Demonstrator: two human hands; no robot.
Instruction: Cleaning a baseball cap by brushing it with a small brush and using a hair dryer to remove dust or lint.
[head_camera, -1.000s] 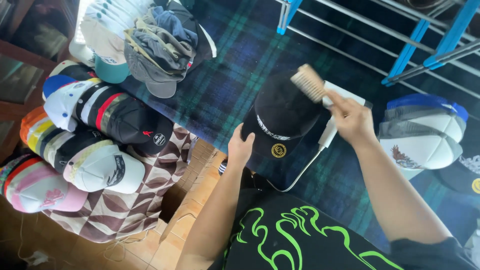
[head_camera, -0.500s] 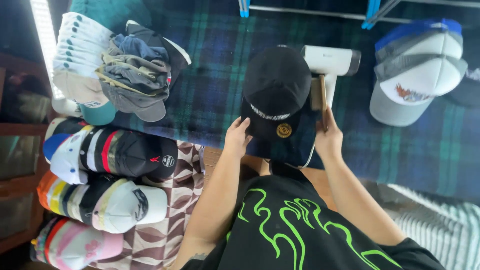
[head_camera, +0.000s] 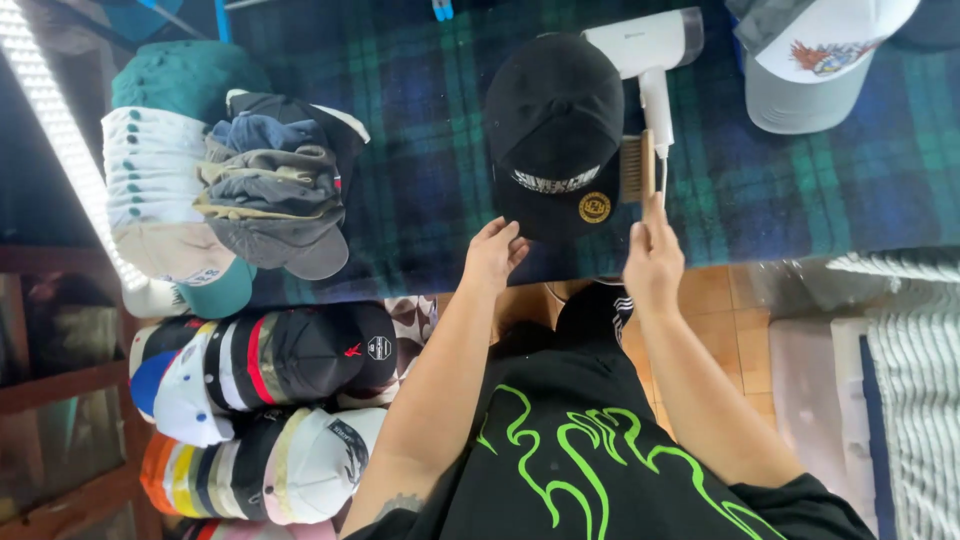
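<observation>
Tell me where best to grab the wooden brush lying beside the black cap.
Probably by the wooden back of the brush, coming from the near end, where the right hand already touches it. The black cap crowds one long side and the white dryer's handle the other.

Cap (head_camera: 556, 130), black, round gold brim sticker, crown up on plaid table (head_camera: 420, 180). Brush (head_camera: 637, 166), wood, bristles facing cap, just beside its brim.

A long light strip (head_camera: 60, 140) along the left edge glared white and blown out. The plaid tabletop (head_camera: 420, 150) lay evenly lit, shadows soft; the frame's corners blurred slightly.
</observation>
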